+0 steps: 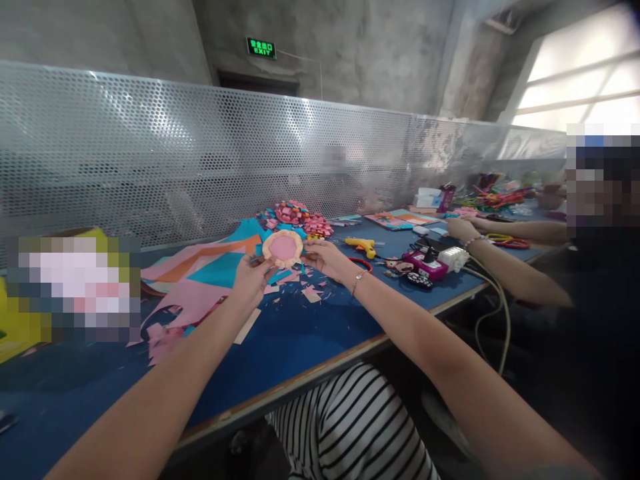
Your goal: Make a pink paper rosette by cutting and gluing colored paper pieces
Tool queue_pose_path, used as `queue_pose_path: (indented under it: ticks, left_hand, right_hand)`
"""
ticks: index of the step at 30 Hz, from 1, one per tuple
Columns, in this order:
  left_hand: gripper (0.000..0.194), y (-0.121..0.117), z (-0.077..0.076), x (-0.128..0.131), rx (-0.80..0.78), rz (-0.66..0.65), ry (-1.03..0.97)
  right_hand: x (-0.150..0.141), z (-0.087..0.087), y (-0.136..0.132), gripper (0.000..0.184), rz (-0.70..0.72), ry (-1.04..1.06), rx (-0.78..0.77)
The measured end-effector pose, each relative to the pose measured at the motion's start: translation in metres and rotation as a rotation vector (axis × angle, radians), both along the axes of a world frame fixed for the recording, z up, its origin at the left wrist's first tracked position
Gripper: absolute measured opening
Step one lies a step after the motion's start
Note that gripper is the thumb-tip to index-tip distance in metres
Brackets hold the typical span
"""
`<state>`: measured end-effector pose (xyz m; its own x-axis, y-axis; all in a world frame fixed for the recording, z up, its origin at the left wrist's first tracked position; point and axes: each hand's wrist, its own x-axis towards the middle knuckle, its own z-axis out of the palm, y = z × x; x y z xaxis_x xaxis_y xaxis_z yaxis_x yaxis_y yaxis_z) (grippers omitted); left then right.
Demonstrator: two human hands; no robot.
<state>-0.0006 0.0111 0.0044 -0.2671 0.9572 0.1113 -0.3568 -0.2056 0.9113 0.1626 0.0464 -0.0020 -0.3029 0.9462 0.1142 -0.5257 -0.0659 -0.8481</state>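
Note:
Between my two hands, above the blue table point(300, 340), is a round paper piece point(283, 247) with a pink centre and a pale, scalloped rim. My left hand point(254, 272) pinches its lower left edge. On the other side, my right hand point(327, 259) grips its right edge with thumb and fingers. Pink, orange and blue sheets point(215, 267) lie spread to the left of it. Behind it sits a heap of pink and multicoloured paper pieces point(295, 217). Small paper scraps point(311, 293) are scattered below and beside my hands.
A yellow glue gun point(361, 247) lies to the right, near a purple power strip point(425, 265) with cables. Red-handled scissors point(363, 265) rest behind my right wrist. A co-worker's hands point(463, 230) work farther right. A perforated metal panel point(165, 160) borders the table's back.

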Motion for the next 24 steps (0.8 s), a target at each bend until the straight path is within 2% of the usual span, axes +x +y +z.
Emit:
queue_pose_path:
  ticks: [9,15,24]
  left_hand:
    - [0.038,-0.0022,0.0011,0.0011,0.045,-0.022,0.055]
    - [0.038,-0.0018,0.001,0.0021,0.033,0.011,0.06]
    - [0.04,-0.003,0.0016,0.0017,0.08,0.012,0.099]
  right_hand:
    - [0.0008,0.0004,-0.0033,0.022,0.096,-0.043,-0.013]
    - [-0.001,-0.0039,0.0,0.026,0.088,-0.061,0.027]
    - [-0.0033,-0.0005,-0.0034,0.029,0.102,-0.047,0.054]
